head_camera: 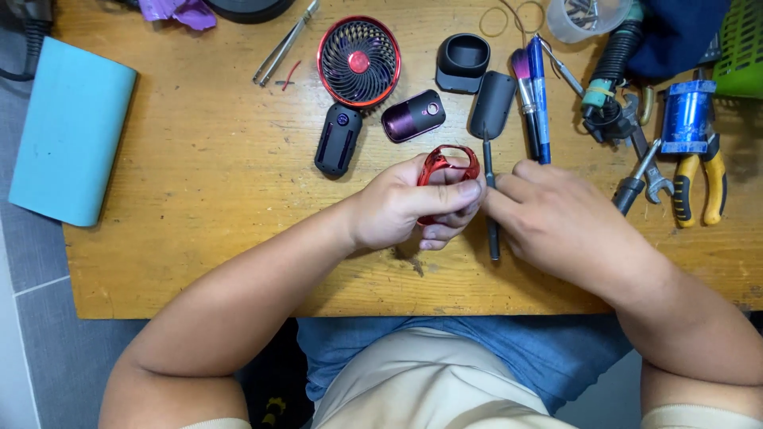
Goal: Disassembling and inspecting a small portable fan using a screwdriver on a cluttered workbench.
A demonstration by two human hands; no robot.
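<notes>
A red metallic ring-shaped frame [447, 163] sits in the left hand [405, 208], whose fingers curl closed around its lower part just above the wooden surface [207, 175]. The right hand [556, 218] meets it fingertip to fingertip, closed over the thin dark shaft of a screwdriver [491, 208] that runs between the two hands. Just beyond lie a dark grey shovel-shaped cover [493, 103], a glossy purple housing [413, 116] and a black handle piece [338, 140]. Behind those rests a small round fan head with a red rim [358, 61]. To the right are pens [532, 95], a wrench [648, 171] and yellow-handled pliers [699, 187]. A pale blue block [67, 131] overhangs the left edge.
</notes>
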